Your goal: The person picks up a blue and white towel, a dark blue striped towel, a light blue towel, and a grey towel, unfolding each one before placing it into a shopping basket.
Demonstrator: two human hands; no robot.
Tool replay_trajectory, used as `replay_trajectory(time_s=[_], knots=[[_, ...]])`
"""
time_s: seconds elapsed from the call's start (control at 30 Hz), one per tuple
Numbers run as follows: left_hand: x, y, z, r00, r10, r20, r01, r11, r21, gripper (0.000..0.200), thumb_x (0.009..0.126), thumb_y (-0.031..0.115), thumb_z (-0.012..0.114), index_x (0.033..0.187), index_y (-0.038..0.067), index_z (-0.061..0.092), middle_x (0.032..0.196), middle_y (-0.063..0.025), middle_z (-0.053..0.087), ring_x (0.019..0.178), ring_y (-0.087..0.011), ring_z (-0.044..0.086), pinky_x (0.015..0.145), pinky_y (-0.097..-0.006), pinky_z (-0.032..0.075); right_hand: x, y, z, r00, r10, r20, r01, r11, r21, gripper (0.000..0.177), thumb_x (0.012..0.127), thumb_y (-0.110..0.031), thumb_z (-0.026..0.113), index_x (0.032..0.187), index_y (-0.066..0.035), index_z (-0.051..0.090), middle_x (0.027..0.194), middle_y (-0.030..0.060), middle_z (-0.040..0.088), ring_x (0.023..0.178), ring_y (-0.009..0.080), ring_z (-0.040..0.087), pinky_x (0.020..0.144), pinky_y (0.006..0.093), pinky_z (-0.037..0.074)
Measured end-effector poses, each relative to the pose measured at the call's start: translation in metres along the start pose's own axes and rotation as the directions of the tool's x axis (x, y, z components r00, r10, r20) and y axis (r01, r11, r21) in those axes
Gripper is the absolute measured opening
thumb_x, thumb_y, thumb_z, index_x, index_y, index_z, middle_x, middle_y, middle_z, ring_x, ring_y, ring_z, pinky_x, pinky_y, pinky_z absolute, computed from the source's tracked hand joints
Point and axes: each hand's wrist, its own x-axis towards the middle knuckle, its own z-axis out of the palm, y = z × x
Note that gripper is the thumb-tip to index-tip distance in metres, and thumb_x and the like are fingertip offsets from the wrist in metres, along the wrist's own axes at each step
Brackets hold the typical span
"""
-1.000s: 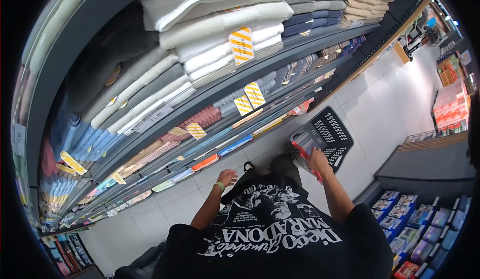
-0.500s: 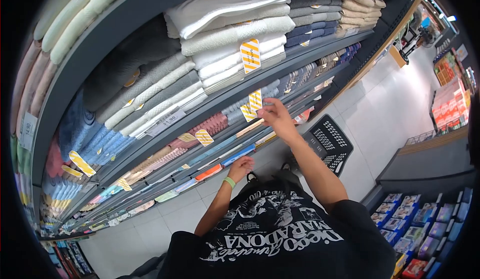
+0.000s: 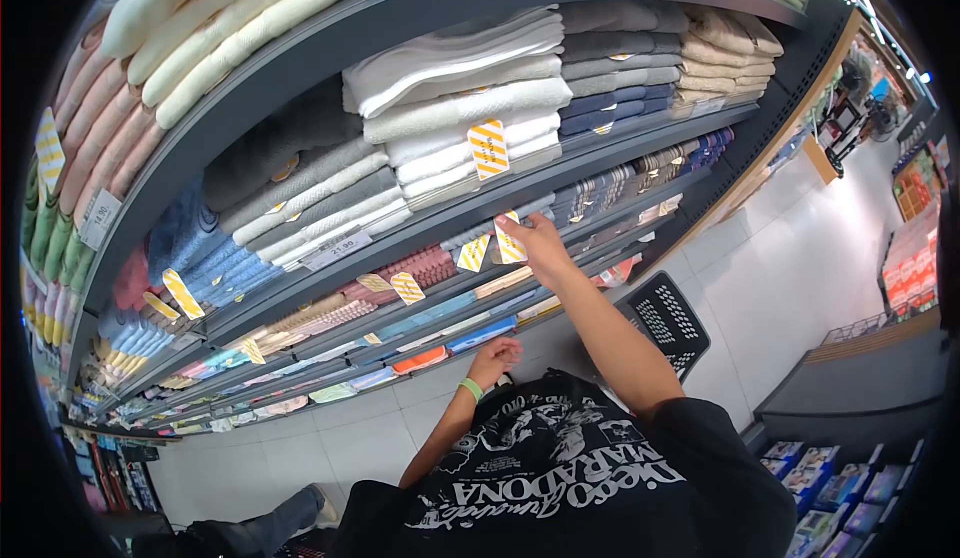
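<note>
My right hand (image 3: 538, 249) is raised to a lower shelf, thumb and fingers pinched on a yellow-and-white striped shelf tag (image 3: 510, 240). Beside it hangs a second striped tag (image 3: 474, 253), in front of folded grey-blue towels (image 3: 515, 214). My left hand (image 3: 494, 360), with a green wristband (image 3: 470, 388), hovers low in front of my shirt. Its fingers are loosely curled and apart, holding nothing. Above the right hand, another striped tag (image 3: 488, 150) hangs before a stack of white towels (image 3: 470, 108).
Grey towels (image 3: 310, 193) and beige towels (image 3: 730, 53) fill the shelf above. A black perforated basket (image 3: 668, 323) stands on the floor to the right. At lower left are another person's leg and shoe (image 3: 300, 518). Boxed goods (image 3: 840, 488) sit at lower right.
My right hand has closed on the striped tag and drawn it apart from the one beside it. The view has shifted, and another person's leg has appeared at lower left.
</note>
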Motion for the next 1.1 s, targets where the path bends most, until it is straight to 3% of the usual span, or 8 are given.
replay_trajectory(time_s=[0.23,0.5,0.7,0.77,0.83,0.93,1.03,1.1], knots=[[-0.012,0.022,0.031,0.987,0.157,-0.034,-0.159,0.986,-0.043,0.020,0.099,0.010,0.049,0.117,0.009,0.058,0.110,-0.0029,0.065,0.094,-0.0147,0.064,0.079,-0.0288,0.051,0.009,0.008,-0.005,0.989,-0.150,0.019,0.146,0.981,0.131,0.041,0.085,-0.008,0.072,0.115,0.003,0.046,0.095,0.0148,0.064,0.079,0.0228,0.070,0.065,0.0340,0.057],[-0.029,0.046,0.060,0.979,0.192,-0.065,-0.197,0.977,-0.081,0.021,0.099,0.006,0.049,0.118,0.007,0.057,0.112,-0.0048,0.064,0.099,-0.0160,0.064,0.082,-0.0280,0.051,0.016,-0.017,0.006,0.993,0.078,0.085,-0.097,0.962,0.256,0.034,0.086,-0.001,0.062,0.115,0.004,0.045,0.103,0.0183,0.061,0.083,0.0266,0.069,0.068,0.0388,0.059],[-0.028,0.079,0.069,0.984,0.179,-0.027,-0.179,0.946,-0.269,0.029,0.100,0.014,0.047,0.127,0.003,0.053,0.124,-0.0144,0.060,0.117,-0.0261,0.059,0.096,-0.0380,0.049,0.020,-0.002,-0.023,0.971,0.079,0.226,-0.161,0.914,0.373,0.016,0.089,-0.007,0.062,0.101,0.002,0.055,0.081,0.0150,0.064,0.065,0.0217,0.066,0.055,0.0349,0.056],[-0.026,0.100,0.064,0.974,0.225,-0.012,-0.184,0.767,-0.614,0.039,0.101,0.024,0.044,0.132,0.000,0.048,0.129,-0.0157,0.057,0.122,-0.0298,0.055,0.101,-0.0423,0.046,0.009,0.013,-0.044,0.942,0.129,0.310,-0.260,0.864,0.431,0.015,0.090,-0.010,0.064,0.097,0.001,0.058,0.079,0.0143,0.065,0.062,0.0200,0.065,0.051,0.0328,0.054],[-0.019,0.111,0.058,0.971,0.237,-0.023,-0.195,0.733,-0.652,0.048,0.102,0.034,0.041,0.135,-0.001,0.044,0.135,-0.0180,0.053,0.127,-0.0330,0.050,0.106,-0.0459,0.043,-0.012,0.031,-0.062,0.906,0.215,0.365,-0.374,0.812,0.449,0.016,0.090,-0.017,0.068,0.093,-0.002,0.061,0.074,0.0120,0.064,0.054,0.0170,0.061,0.045,0.0288,0.048],[-0.011,0.119,0.051,0.900,0.435,0.027,-0.173,0.415,-0.893,0.062,0.099,0.048,0.037,0.142,0.002,0.039,0.142,-0.0159,0.047,0.131,-0.0328,0.046,0.110,-0.0460,0.037,-0.066,0.041,-0.085,0.907,0.191,0.375,-0.368,0.794,0.484,0.015,0.089,-0.015,0.069,0.092,-0.002,0.062,0.070,0.0101,0.062,0.049,0.0162,0.056,0.041,0.0282,0.043],[-0.013,0.103,0.041,0.839,0.539,0.080,-0.161,0.385,-0.909,0.064,0.099,0.049,0.037,0.144,0.004,0.037,0.146,-0.0130,0.044,0.132,-0.0323,0.045,0.112,-0.0450,0.036,-0.112,0.059,-0.123,0.909,0.240,0.340,-0.363,0.858,0.364,0.021,0.086,-0.014,0.071,0.097,-0.001,0.059,0.069,0.0091,0.059,0.047,0.0183,0.055,0.040,0.0299,0.042],[-0.026,0.112,0.051,0.848,0.513,0.133,0.033,0.198,-0.980,0.073,0.097,0.058,0.036,0.147,0.003,0.034,0.146,-0.0145,0.043,0.131,-0.0321,0.046,0.111,-0.0446,0.035,-0.142,0.068,-0.144,0.915,0.266,0.304,-0.368,0.859,0.355,0.023,0.085,-0.012,0.072,0.099,0.000,0.058,0.068,0.0091,0.058,0.047,0.0194,0.055,0.040,0.0307,0.042]])
